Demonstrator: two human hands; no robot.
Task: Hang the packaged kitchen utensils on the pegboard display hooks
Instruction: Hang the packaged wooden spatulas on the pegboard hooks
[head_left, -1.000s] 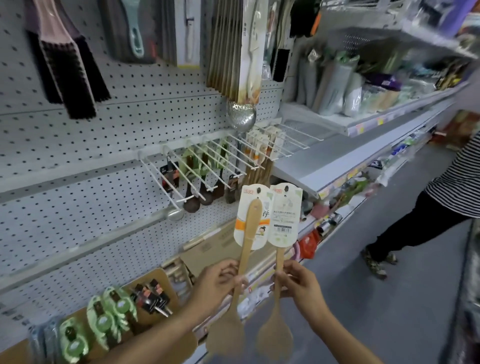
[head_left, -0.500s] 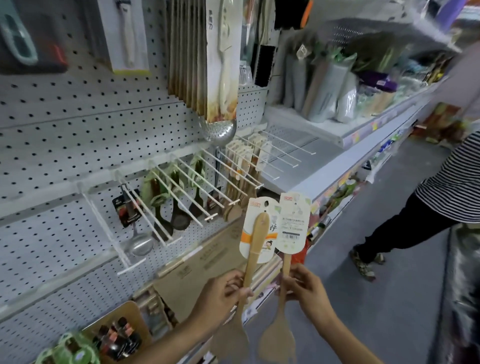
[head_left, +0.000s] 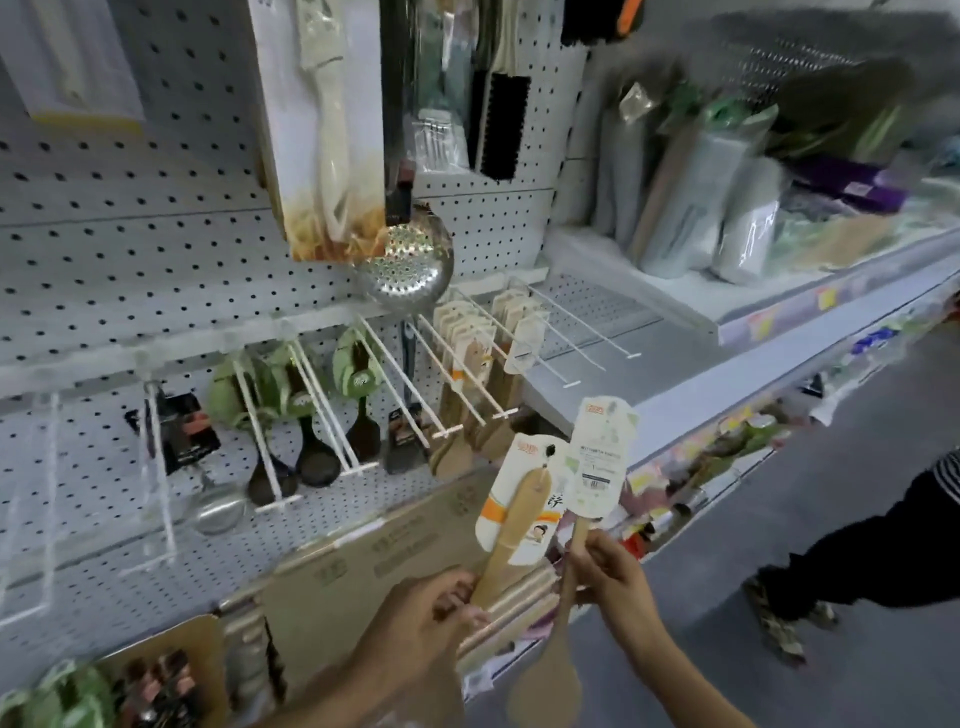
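Each grip is clenched on a wooden handle, the left hand (head_left: 423, 616) holding one carded spatula (head_left: 511, 525) and the right hand (head_left: 615, 584) the other spatula (head_left: 597, 457), both light, stiff, best steadied near the punched card tops just below the hooks (head_left: 467, 384).

White perforated wall panel (head_left: 130, 249) with dark holes in regular rows, crossed by a horizontal rail (head_left: 171, 348). To the right, grey-white shelves (head_left: 691, 317) carrying price strips along their front edges. Grey aisle floor (head_left: 779, 691) at lower right. Cardboard carton (head_left: 363, 566) below the panel. Even, diffuse lighting.
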